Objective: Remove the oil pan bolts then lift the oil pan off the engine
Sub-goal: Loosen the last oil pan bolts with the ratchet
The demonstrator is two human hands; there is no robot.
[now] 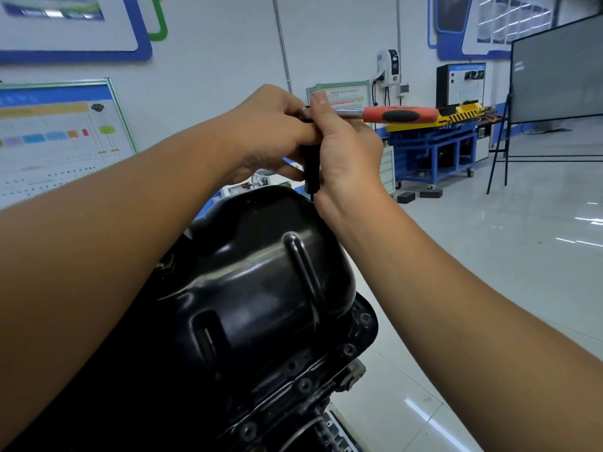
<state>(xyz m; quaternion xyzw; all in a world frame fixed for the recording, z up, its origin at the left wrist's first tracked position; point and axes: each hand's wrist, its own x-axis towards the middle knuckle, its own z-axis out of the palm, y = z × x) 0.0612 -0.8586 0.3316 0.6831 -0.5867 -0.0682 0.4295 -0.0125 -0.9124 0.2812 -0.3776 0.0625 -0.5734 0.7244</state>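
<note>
A glossy black oil pan (261,288) sits on top of the engine, filling the lower middle of the view. Bolts (348,350) show along its flange on the right side. Above the pan's far end, both hands hold a ratchet wrench with an orange and black handle (400,115) pointing right. My left hand (270,132) grips the ratchet head from the left. My right hand (342,148) pinches the head with the thumb on top and wraps the black socket extension (309,172) that hangs down toward the pan's far edge.
A blue workbench on wheels (434,151) with yellow parts stands at the back right. A dark board on an easel (554,70) stands at the far right over a shiny tiled floor. Posters cover the wall on the left.
</note>
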